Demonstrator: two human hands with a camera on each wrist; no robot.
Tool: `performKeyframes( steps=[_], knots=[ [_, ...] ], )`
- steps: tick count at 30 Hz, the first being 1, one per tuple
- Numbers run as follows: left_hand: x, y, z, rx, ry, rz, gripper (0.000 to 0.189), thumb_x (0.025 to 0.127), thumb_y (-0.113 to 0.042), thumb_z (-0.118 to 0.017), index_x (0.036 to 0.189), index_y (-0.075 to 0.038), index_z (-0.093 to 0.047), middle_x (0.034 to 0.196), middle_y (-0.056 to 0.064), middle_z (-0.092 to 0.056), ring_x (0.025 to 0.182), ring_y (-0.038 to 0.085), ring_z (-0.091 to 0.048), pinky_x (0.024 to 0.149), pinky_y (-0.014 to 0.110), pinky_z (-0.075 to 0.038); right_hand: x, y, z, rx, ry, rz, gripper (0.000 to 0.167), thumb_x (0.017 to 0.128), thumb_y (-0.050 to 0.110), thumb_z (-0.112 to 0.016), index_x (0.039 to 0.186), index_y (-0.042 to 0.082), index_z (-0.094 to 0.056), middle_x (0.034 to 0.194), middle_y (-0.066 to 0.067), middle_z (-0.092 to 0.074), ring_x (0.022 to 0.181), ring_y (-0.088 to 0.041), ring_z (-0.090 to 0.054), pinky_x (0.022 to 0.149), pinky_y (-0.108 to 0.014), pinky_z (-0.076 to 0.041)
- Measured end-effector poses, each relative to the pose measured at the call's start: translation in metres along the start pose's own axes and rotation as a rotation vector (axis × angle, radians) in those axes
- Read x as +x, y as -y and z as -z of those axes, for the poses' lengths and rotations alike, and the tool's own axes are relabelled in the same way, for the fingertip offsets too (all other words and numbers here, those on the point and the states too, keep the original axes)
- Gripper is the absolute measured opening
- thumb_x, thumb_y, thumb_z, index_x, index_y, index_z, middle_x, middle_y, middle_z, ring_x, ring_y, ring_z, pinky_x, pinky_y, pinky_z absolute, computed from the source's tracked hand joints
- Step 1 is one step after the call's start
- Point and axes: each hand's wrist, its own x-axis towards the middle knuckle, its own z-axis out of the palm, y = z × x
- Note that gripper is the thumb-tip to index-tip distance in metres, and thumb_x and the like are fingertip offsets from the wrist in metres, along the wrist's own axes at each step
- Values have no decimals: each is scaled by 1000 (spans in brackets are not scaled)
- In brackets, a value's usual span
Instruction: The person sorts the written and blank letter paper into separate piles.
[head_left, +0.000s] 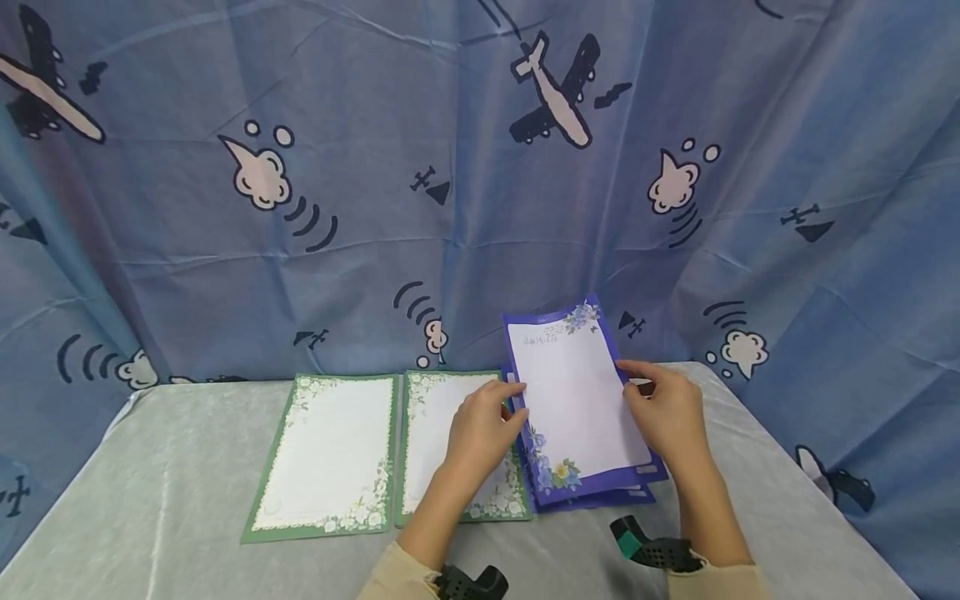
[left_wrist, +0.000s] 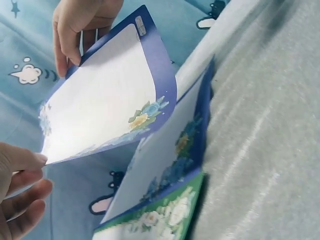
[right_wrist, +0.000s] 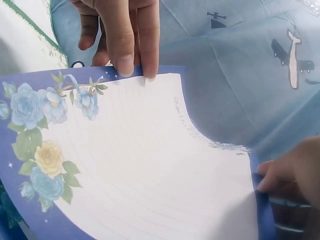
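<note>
A sheet of stationery paper (head_left: 570, 400) with a purple-blue border and blue and yellow flowers is held raised and tilted between both hands. My left hand (head_left: 483, 425) pinches its left edge between thumb and fingertips. At the opposite edge, my right hand (head_left: 671, 412) pinches the paper, as also seen in the left wrist view. The held sheet (right_wrist: 145, 155) looks bowed in the right wrist view. Below it lies more purple-bordered paper (head_left: 592, 502), mostly covered in the head view; its flowered corner (left_wrist: 182, 145) shows in the left wrist view.
Two green-bordered sheets lie side by side to the left, one at the far left (head_left: 326, 450) and one partly behind my left forearm (head_left: 427, 425). They rest on a pale grey cloth-covered table (head_left: 180, 483). A blue curtain (head_left: 360, 208) with airplane prints hangs behind.
</note>
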Motion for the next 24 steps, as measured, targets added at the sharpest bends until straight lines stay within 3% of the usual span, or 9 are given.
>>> performKeyframes(
  steps=[8,16,24],
  knots=[
    [-1,7,-6,41,3,13,33,90,-15,-75,123,-13,-74,113,5,-74,63,2,-53,56,20,-41,2,-11,-7,-21,24,8,34,92,2,-56,122,-1,-71,120,-27,-70,91,-36,-68,64,-26,-49],
    [-1,11,-12,54,39,39,33,89,-14,-76,123,-12,-74,113,7,-74,64,2,-54,56,19,-43,5,-20,-12,-17,61,28,36,89,-1,-54,121,-2,-72,113,-27,-72,74,-26,-62,54,-26,-42],
    [-3,14,-16,105,54,45,33,88,-13,-77,121,-12,-74,112,7,-74,67,3,-55,59,19,-43,5,-26,-19,-49,132,-12,38,90,-3,-51,122,-2,-71,115,-29,-70,74,-26,-59,57,-29,-42]
  ],
)
